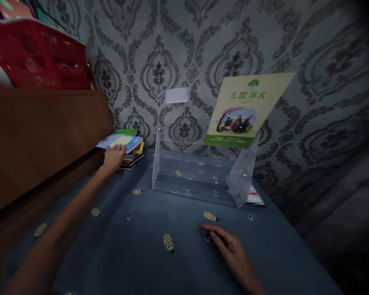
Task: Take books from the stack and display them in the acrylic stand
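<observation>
My left hand (114, 159) reaches to the back left and lies on a light-blue book (127, 141) on top of a stack of books (132, 160). Its fingers are spread over the near edge of the cover; whether the thumb goes under is hard to see. My right hand (229, 248) hovers low over the front right of the table, fingers loosely bent and apart from the thumb, with nothing in it. Beyond it stands a clear plastic rack (190, 186) with stepped tiers. A cream and green book (242, 110) leans upright at the rack's back right.
A dark-blue patterned cloth (117, 254) covers the table. Patterned wallpaper rises behind, bearing a small white label (176, 95). At left, a red basket (37, 55) sits on a brown wooden cabinet (46, 143). A blurred white and red item (254, 196) lies right of the rack.
</observation>
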### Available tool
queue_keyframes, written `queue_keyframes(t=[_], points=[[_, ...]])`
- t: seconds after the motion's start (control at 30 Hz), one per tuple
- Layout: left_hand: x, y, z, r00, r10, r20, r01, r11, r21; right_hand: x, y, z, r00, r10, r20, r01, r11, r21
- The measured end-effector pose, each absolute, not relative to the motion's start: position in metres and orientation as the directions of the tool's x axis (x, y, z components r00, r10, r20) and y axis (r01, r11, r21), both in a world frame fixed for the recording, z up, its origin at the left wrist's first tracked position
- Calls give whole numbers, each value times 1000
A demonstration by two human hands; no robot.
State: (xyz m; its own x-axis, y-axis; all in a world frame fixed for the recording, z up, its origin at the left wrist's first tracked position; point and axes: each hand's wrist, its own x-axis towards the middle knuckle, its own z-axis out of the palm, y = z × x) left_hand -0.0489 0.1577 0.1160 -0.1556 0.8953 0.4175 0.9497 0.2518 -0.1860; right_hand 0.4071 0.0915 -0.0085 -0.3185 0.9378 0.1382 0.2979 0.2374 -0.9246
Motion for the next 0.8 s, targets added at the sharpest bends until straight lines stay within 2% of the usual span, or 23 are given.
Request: queue_keyframes(t=[0.23, 0.37, 0.43, 0.5, 0.6, 0.67, 0.73, 0.8], points=[[-33, 65, 70, -114, 897, 426, 947, 228, -227, 405, 91, -16, -333, 931, 149, 223, 231, -947], [-14, 13, 41, -73, 957, 282, 967, 138, -216, 408, 91, -17, -368, 917, 156, 178, 234, -956], [-12, -10, 34, -14, 994, 107, 989, 30, -142, 410, 90, -19, -386, 908, 161, 165, 239, -957], [-17, -23, 34, 26, 998, -55, 1000, -27, -12, 409, 90, -22, -393, 905, 165, 157, 243, -957], [-29, -12, 46, 43, 989, -143, 978, -13, 206, 405, 91, -21, -409, 896, 174, 146, 253, -956], [-33, 14, 55, -67, 994, -85, 958, 88, 272, 401, 96, -18, -447, 878, 173, 153, 266, -952], [-31, 47, 59, -329, 944, 4, 925, 321, 201, 401, 106, -14, -470, 867, 167, 170, 274, -946], [-28, 76, 57, -588, 805, 83, 808, 579, 105, 407, 118, -13, -427, 880, 207, 206, 317, -926]])
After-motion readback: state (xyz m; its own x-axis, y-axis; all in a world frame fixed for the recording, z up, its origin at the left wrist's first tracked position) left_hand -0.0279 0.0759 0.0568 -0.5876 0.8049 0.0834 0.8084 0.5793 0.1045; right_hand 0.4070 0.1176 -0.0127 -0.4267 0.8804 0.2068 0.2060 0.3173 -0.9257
